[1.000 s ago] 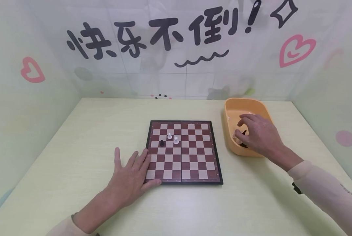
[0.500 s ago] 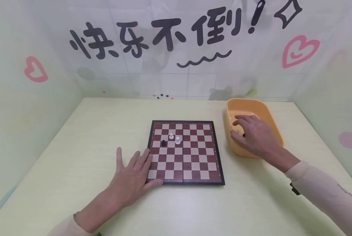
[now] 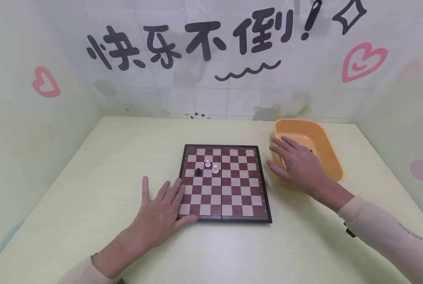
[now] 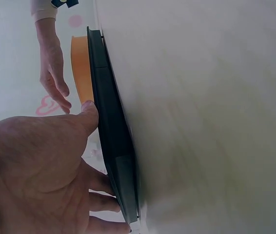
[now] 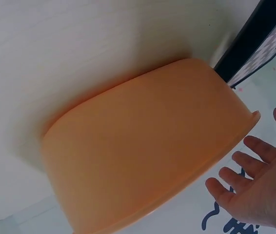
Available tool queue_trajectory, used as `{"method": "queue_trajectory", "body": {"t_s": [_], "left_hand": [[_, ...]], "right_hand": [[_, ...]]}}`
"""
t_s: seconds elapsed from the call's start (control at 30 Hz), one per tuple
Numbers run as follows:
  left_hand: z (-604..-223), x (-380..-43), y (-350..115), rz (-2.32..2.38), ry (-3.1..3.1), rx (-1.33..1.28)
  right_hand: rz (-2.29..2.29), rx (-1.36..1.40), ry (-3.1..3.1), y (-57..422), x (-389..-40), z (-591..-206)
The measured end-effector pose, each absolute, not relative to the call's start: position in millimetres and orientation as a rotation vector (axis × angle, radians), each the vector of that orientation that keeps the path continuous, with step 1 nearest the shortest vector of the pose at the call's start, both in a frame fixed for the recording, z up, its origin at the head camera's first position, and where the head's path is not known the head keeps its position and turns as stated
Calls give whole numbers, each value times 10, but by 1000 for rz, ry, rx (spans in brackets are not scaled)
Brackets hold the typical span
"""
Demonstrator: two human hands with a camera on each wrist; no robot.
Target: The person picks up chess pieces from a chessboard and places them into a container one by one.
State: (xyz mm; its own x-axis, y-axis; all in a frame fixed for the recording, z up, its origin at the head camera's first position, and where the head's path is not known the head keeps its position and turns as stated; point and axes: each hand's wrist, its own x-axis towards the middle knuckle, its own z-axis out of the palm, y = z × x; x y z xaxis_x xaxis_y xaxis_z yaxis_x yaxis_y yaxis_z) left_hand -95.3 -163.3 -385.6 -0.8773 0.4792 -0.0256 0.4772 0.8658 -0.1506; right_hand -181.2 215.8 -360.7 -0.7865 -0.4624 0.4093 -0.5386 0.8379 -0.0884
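Observation:
A checkered chessboard [image 3: 239, 177] with a dark frame lies flat on the table. My left hand [image 3: 157, 221] rests along its left edge, fingers spread and thumb at the near left corner; the left wrist view shows the thumb [image 4: 90, 117] touching the dark side. A black chess piece [image 3: 198, 172] and two white chess pieces, one farther back [image 3: 207, 163] and one to its right [image 3: 215, 169], stand on the board's left half. My right hand [image 3: 300, 165] hovers over the left side of an orange bin [image 3: 330, 152], fingers loosely extended, holding nothing visible. It covers much of the inside.
A small dark thing [image 3: 311, 150] peeks out in the bin beside my right hand. The bin stands right of the board, close to the back wall [image 3: 197, 94], which carries large dark lettering. The pale table [image 3: 140, 138] is walled on both sides.
My right hand has lifted and moved left from inside the bin toward its left rim, its fingers straightening. The left hand stays on the board. The head view has shifted slightly.

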Motion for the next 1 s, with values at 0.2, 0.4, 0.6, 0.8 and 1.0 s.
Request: {"method": "queue_trajectory", "body": {"t_s": [0.2,0.4,0.6,0.8,1.0], "left_hand": [[-3855,-948,-1620,225,-3028,-768],[-3863,-944,-1624,244,-3011,-768],[-3861,-945,-1621,269,-2992,-783],[-3856,-944,-1611,264,-3001,-787],[-3850,-950,-1606,264,-3015,-779]], "right_hand": [[136,796,-2715,2115,-1800,-3649],[174,762,-2811,2060,-1783,-3656],[212,728,-2870,1976,-1756,-3648],[187,738,-2811,1880,-1761,-3661],[127,793,-2684,1762,-1793,-3691]]}}
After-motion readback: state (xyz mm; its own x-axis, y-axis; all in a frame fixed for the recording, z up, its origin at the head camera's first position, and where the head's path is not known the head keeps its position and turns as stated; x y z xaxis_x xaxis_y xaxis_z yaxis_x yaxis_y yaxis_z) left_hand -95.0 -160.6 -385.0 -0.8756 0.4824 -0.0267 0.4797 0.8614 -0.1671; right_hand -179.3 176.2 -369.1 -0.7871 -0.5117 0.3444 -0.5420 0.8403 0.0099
